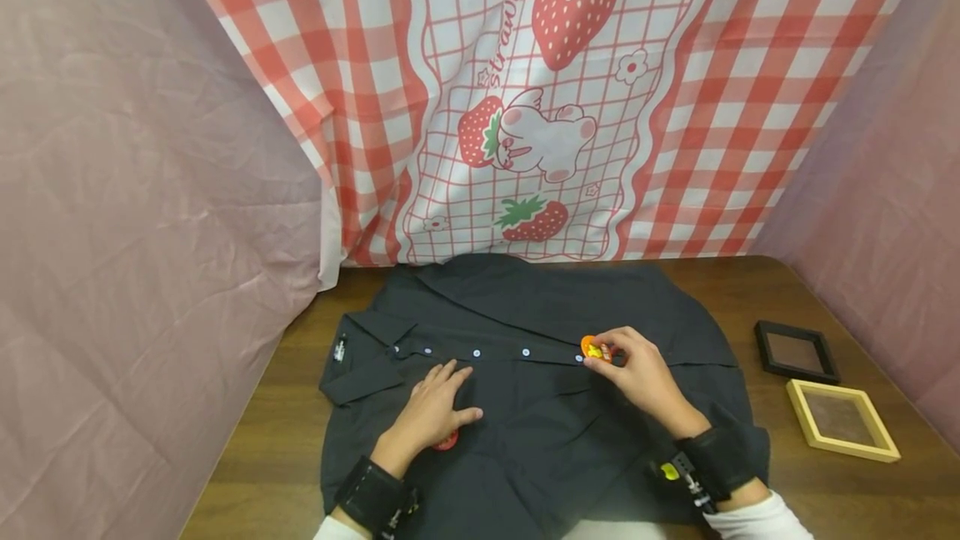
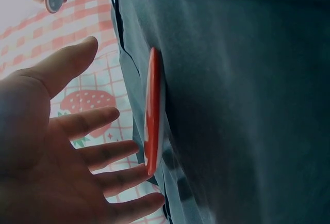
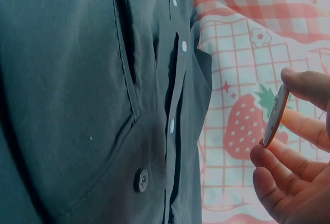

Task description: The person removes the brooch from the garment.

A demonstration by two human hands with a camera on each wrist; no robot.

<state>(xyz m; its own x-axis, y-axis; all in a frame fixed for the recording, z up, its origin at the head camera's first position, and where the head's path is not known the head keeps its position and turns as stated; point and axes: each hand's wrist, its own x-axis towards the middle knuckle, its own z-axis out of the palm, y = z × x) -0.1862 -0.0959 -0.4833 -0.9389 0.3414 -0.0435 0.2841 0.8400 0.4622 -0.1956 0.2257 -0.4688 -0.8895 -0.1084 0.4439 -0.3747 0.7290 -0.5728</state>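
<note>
A dark button-up shirt (image 1: 525, 423) lies spread over the table, its collar to the left and a row of pale buttons across it. My right hand (image 1: 645, 373) pinches a round orange badge (image 1: 588, 346) with a yellow design just above the button row. In the right wrist view the badge (image 3: 277, 114) is edge-on between thumb and fingers. My left hand (image 1: 429, 412) has its fingers spread over the left part of the shirt. A round red badge (image 1: 447, 442) sits on the shirt, partly hidden under that hand; the left wrist view shows its red rim (image 2: 153, 110).
At the table's right are a black square frame (image 1: 797, 352) and a pale wooden frame (image 1: 843, 421). Behind the table hangs a checked strawberry cloth (image 1: 720, 148). Pink cloth (image 1: 150, 232) hangs at the left side.
</note>
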